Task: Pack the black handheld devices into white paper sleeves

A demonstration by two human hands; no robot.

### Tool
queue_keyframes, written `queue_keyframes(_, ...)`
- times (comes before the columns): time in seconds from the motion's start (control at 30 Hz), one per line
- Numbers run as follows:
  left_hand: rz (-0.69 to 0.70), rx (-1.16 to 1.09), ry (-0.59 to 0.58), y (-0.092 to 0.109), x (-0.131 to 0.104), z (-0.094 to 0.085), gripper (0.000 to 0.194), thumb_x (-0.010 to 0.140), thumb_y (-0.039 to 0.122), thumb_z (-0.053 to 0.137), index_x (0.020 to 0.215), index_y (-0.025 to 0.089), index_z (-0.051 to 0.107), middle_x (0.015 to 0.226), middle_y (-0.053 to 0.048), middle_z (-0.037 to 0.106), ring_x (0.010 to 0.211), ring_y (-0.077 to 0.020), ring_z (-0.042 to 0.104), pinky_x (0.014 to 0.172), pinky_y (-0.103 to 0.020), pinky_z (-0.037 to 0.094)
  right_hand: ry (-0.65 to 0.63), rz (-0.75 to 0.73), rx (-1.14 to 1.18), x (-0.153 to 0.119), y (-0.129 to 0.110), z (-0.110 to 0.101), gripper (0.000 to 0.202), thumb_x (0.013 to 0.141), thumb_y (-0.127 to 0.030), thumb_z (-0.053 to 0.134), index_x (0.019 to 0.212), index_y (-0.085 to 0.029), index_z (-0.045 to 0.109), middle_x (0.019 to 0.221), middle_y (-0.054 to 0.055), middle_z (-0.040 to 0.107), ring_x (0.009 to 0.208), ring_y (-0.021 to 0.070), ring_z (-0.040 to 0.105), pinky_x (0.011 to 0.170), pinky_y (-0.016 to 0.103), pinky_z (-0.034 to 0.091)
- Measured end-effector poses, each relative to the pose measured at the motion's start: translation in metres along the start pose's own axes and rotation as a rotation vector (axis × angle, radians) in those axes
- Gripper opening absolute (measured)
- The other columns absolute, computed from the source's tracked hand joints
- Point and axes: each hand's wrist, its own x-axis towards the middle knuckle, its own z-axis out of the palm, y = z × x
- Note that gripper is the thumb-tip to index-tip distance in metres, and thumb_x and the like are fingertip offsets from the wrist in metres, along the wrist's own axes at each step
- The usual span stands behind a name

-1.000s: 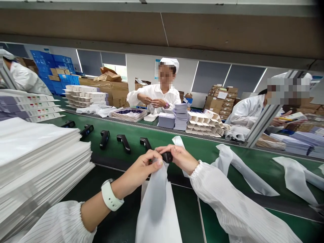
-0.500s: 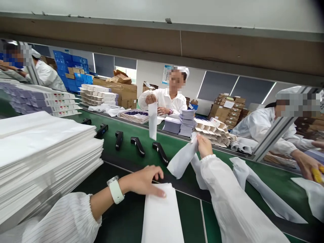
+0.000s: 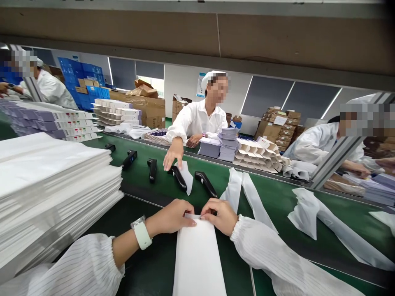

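A narrow stack of thin white bags or sleeves point(image 3: 199, 259) lies lengthwise in front of me. My left hand point(image 3: 173, 217) pinches its far left corner between thumb and fingers; a pale watch is on that wrist. At the far right corner, my right hand point(image 3: 221, 214) has its fingertips closed on the edge of the top sleeve. Just beyond my right hand, a loose white sleeve point(image 3: 233, 190) is spread on the green belt. Another long sleeve point(image 3: 336, 226) lies farther right.
Several black angled handheld devices point(image 3: 206, 183) sit along the green conveyor belt point(image 3: 268, 187). A tall pile of white sheets point(image 3: 61, 185) stands at left. Across the belt, a co-worker's hand point(image 3: 173, 154) reaches over one device and a white sleeve. Box dividers point(image 3: 256, 154) and purple-white cartons point(image 3: 61, 123) flank the line.
My right hand has let go of the loose sleeve, now on the belt, and come back left to the stack's far edge. The co-worker's hand has lowered a sleeve to the belt.
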Motion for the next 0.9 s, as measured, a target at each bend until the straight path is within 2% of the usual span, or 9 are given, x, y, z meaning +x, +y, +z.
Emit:
queue_keyframes(0.07, 0.010, -0.040, 0.034, 0.003, -0.001, -0.001, 0.019, 0.069, 0.033, 0.052, 0.078, 0.016, 0.054, 0.070, 0.002, 0.049, 0.063, -0.0121, 0.044, 0.053, -0.020, 0.030, 0.046, -0.008, -0.030, -0.003, -0.001, 0.001, 0.005, 0.067, -0.019, 0.058, 0.064, -0.017, 0.061, 0.064, 0.000, 0.053, 0.056, 0.0086, 0.048, 0.053, 0.020, 0.038)
queue_keyframes(0.17, 0.103, -0.132, 0.132, 0.009, -0.003, -0.003, 0.037, 0.067, 0.032, 0.056, 0.100, 0.021, 0.045, 0.088, 0.000, 0.047, 0.080, -0.0146, 0.043, 0.066, -0.021, 0.035, 0.059, -0.059, -0.030, -0.002, -0.003, -0.003, 0.006, 0.069, -0.018, 0.055, 0.067, -0.017, 0.061, 0.065, 0.000, 0.055, 0.058, 0.0092, 0.049, 0.055, 0.020, 0.038)
queue_keyframes(0.3, 0.190, -0.101, 0.116, 0.014, -0.004, -0.004, 0.016, 0.071, 0.034, 0.054, 0.076, 0.019, 0.054, 0.085, 0.000, 0.046, 0.086, -0.0154, 0.040, 0.075, -0.024, 0.033, -0.072, -0.053, -0.016, -0.001, -0.005, -0.010, 0.009, 0.073, -0.020, 0.051, 0.070, -0.016, 0.058, 0.066, -0.001, 0.056, 0.058, 0.0089, 0.049, 0.056, 0.020, 0.038)
queue_keyframes(0.47, 0.278, -0.197, -0.002, 0.019, -0.008, -0.009, 0.025, 0.072, 0.036, 0.053, 0.058, 0.016, 0.049, 0.091, 0.000, 0.047, 0.093, -0.0148, 0.037, 0.081, -0.023, 0.032, -0.344, -0.126, 0.148, 0.001, 0.003, -0.019, 0.016, 0.073, -0.026, 0.051, 0.063, -0.015, 0.055, 0.074, 0.002, 0.056, 0.072, 0.0112, 0.051, 0.067, 0.023, 0.040)
queue_keyframes(0.53, 0.339, -0.247, -0.035, 0.021, -0.009, -0.012, 0.025, 0.074, 0.034, 0.051, 0.059, 0.016, 0.048, 0.090, 0.001, 0.049, 0.094, -0.0141, 0.038, 0.082, -0.023, 0.031, -0.378, -0.099, 0.262, 0.006, 0.011, -0.026, 0.020, 0.071, -0.031, 0.051, 0.061, -0.014, 0.053, 0.081, 0.003, 0.056, 0.073, 0.0114, 0.052, 0.067, 0.023, 0.041)
queue_keyframes(0.63, 0.320, -0.270, -0.044, 0.022, -0.009, -0.012, 0.023, 0.076, 0.036, 0.048, 0.064, 0.016, 0.050, 0.081, 0.001, 0.049, 0.082, -0.0127, 0.041, 0.074, -0.022, 0.033, -0.088, 0.117, 0.125, 0.020, 0.028, -0.035, 0.020, 0.070, -0.037, 0.051, 0.069, -0.016, 0.053, 0.089, 0.004, 0.055, 0.079, 0.0136, 0.052, 0.071, 0.026, 0.040)
queue_keyframes(0.73, 0.255, -0.227, -0.021, 0.020, -0.005, -0.008, 0.023, 0.076, 0.039, 0.047, 0.070, 0.017, 0.052, 0.073, 0.002, 0.045, 0.071, -0.0113, 0.039, 0.063, -0.021, 0.031, 0.223, 0.329, -0.135, 0.033, 0.051, -0.038, 0.027, 0.064, -0.029, 0.059, 0.088, -0.019, 0.052, 0.087, 0.006, 0.053, 0.091, 0.0224, 0.047, 0.079, 0.039, 0.033)
queue_keyframes(0.8, 0.257, -0.206, -0.017, 0.019, -0.004, -0.005, 0.022, 0.078, 0.037, 0.046, 0.072, 0.017, 0.052, 0.070, 0.002, 0.046, 0.069, -0.0111, 0.038, 0.061, -0.021, 0.029, 0.278, 0.389, -0.156, 0.039, 0.065, -0.037, 0.039, 0.058, -0.018, 0.062, 0.095, -0.020, 0.050, 0.085, 0.007, 0.052, 0.093, 0.0278, 0.045, 0.080, 0.046, 0.029)
queue_keyframes(0.9, 0.259, -0.218, -0.017, 0.020, -0.004, -0.004, 0.020, 0.080, 0.036, 0.043, 0.075, 0.017, 0.051, 0.073, 0.002, 0.045, 0.071, -0.0114, 0.038, 0.061, -0.021, 0.030, 0.326, 0.435, -0.100, 0.041, 0.071, -0.037, 0.042, 0.060, -0.012, 0.058, 0.099, -0.022, 0.047, 0.078, 0.004, 0.053, 0.086, 0.0263, 0.049, 0.078, 0.047, 0.031)
